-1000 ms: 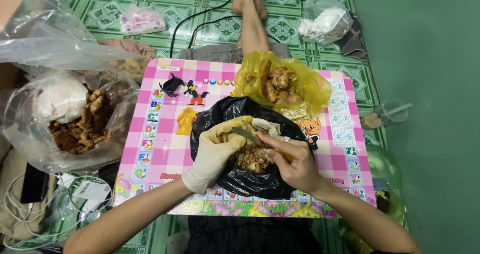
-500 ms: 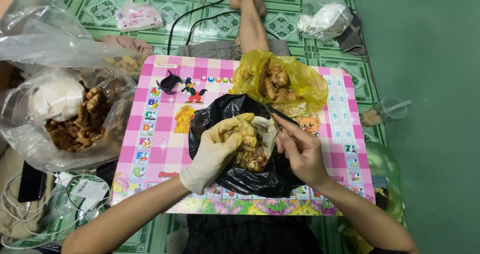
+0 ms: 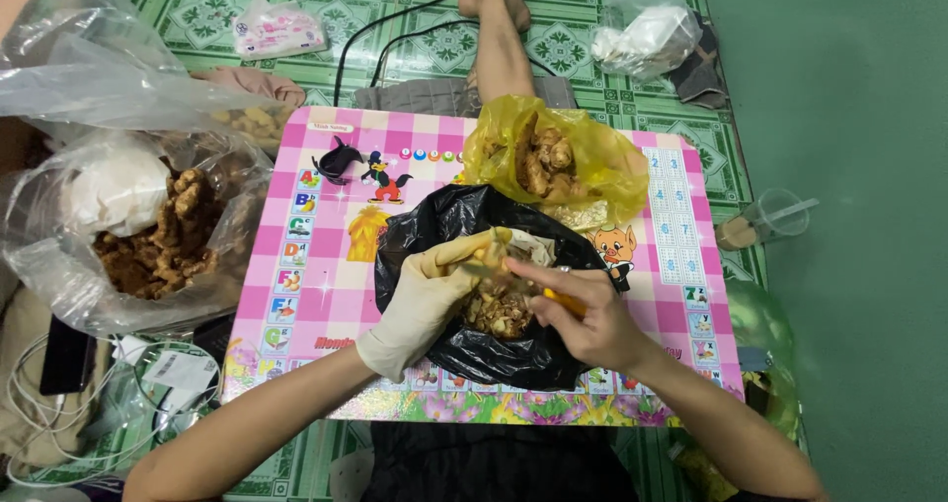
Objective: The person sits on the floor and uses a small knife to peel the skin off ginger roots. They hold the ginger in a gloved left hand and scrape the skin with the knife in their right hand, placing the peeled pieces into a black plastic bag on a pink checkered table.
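Gloved left hand [image 3: 425,300] gripping a ginger piece [image 3: 481,257] over the black bag [image 3: 474,349] of peelings, bare right hand [image 3: 583,314] closed on an orange-handled peeler [image 3: 563,302] scraping it; a slip could likely nick the fingers.

right hand [image 3: 583,319] back against left hand [image 3: 425,295]

The single view comes from a camera on the person's head, looking steeply down and forward. It sits close above the pink desk [image 3: 296,265], which fills the middle, with the hands [image 3: 513,300] near the centre. The green tiled floor [image 3: 395,28] runs off toward the top edge.
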